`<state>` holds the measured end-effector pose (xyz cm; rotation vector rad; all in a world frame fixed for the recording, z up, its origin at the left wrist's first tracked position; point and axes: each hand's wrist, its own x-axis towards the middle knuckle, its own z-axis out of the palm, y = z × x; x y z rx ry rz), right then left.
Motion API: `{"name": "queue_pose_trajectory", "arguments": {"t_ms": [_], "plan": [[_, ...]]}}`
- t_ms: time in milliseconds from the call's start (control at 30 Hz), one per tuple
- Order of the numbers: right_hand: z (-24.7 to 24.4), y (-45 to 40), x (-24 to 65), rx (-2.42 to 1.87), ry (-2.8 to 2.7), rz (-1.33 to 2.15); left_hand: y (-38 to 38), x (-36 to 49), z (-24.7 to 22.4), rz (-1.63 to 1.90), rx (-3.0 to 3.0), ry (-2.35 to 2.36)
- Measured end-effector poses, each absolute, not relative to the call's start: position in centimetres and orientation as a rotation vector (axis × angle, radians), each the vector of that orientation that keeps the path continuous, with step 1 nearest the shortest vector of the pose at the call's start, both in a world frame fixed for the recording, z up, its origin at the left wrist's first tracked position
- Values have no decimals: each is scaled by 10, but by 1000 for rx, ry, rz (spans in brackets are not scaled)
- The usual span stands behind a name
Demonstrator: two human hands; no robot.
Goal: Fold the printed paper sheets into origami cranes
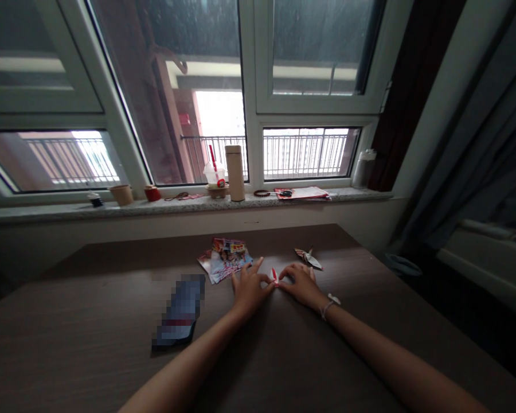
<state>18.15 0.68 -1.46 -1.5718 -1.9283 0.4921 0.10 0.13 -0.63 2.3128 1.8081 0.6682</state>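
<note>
A small folded piece of red and white paper (274,275) stands on the brown table between my two hands. My left hand (250,285) pinches its left side with thumb and forefinger, while the other fingers reach forward. From the right, my right hand (300,283) grips the paper's other side, fingers curled; a bracelet circles that wrist. Just beyond my right hand lies a finished paper crane (308,258) with pointed wings. Several printed paper sheets (227,258) are fanned out past my left hand.
A pixelated phone-like object (179,312) lies left of my left forearm on the table (90,321). Along the windowsill (176,207) stand a beige thermos (235,172), a cup with a red straw (215,173), a paper cup (121,195), scissors (285,194) on papers and a clear bottle (363,169).
</note>
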Motion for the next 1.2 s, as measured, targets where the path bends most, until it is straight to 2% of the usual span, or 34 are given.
{"name": "queue_pose_trajectory", "arguments": {"t_ms": [533,967,1200], "plan": [[-26,9,184,-1569,-1933,383,1,4,-5,643,2213,1888],[-32,11,186,-1488,-1844,397,10,6,-14,1039,2038,1627],[-31,11,188,-1415,-1810,450,11,7,-13,1137,2027,1665]]}}
